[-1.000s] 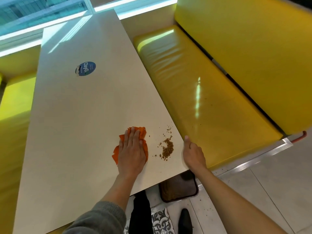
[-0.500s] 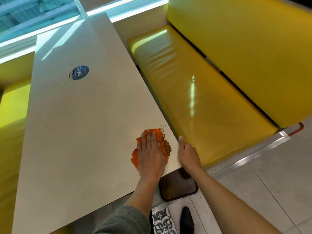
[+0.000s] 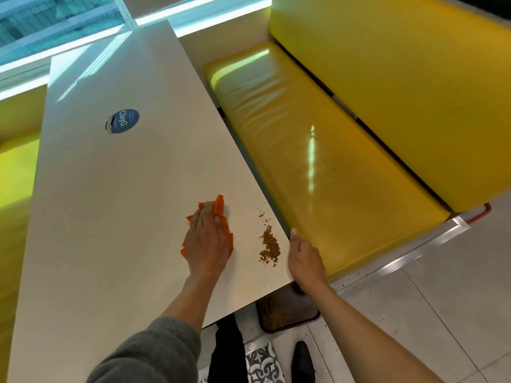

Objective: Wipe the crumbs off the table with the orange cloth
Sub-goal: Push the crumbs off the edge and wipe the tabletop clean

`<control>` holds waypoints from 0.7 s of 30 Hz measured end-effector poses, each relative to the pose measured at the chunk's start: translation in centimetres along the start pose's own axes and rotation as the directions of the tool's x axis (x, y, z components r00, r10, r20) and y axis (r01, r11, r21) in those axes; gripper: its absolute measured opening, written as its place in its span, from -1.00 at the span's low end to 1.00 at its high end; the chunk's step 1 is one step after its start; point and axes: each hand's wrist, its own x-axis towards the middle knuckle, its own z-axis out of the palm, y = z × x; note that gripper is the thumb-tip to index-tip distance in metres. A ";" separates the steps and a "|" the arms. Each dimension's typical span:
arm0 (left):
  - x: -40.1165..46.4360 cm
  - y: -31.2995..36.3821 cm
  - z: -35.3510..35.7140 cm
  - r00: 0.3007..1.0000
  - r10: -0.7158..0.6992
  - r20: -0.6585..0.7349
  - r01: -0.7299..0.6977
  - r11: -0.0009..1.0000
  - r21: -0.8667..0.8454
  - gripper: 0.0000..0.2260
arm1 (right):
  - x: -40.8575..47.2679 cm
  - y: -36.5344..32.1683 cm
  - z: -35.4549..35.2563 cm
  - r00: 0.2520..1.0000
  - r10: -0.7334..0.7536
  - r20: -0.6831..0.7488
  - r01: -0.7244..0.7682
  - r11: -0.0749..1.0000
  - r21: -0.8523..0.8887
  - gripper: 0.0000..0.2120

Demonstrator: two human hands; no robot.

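My left hand (image 3: 206,240) lies flat on the crumpled orange cloth (image 3: 219,208), pressing it onto the white table (image 3: 116,189). A small heap of brown crumbs (image 3: 269,246) sits to the right of the cloth, close to the table's right edge, with a few stray crumbs above it. There is a gap between the cloth and the crumbs. My right hand (image 3: 304,261) is held against the table's right edge near the front corner, thumb up along the edge; its fingers are hidden below the tabletop.
A round blue sticker (image 3: 122,121) is on the table farther back. A yellow bench seat (image 3: 326,161) runs along the right side, another yellow seat (image 3: 13,189) on the left. A dark tray (image 3: 287,310) lies on the tiled floor under the table's corner.
Half a second ago the cloth was pushed right against the crumbs. Now my left hand and the cloth have drawn back left, leaving the crumbs heaped nearer the edge. My right hand stays at the edge.
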 end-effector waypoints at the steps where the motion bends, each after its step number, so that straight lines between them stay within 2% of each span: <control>1: 0.0 -0.5 0.3 1.000 0.003 0.019 -0.005 0.998 0.058 -0.54 | 0.0 0.1 0.1 1.000 -0.008 -0.012 0.008 1.000 -0.002 -0.35; 3: 0.0 -1.0 1.2 0.999 0.007 0.053 -0.015 0.987 0.158 -0.51 | 0.1 0.3 0.4 0.999 -0.018 -0.032 0.017 1.000 -0.018 -0.36; 6: 0.4 -0.3 2.3 0.998 0.029 0.060 -0.041 0.977 0.209 -0.47 | 0.4 0.5 0.6 0.998 -0.029 -0.059 0.026 0.998 -0.050 -0.36; 14: 0.5 2.3 4.2 0.958 0.224 0.177 -0.263 0.934 0.241 -0.41 | 0.5 0.6 0.8 0.997 0.016 -0.077 -0.024 0.994 -0.107 -0.42; 21: -0.3 3.4 4.8 0.898 0.340 0.279 -0.403 0.891 0.210 -0.51 | 0.5 0.4 0.8 0.995 0.015 -0.095 -0.024 0.995 -0.094 -0.50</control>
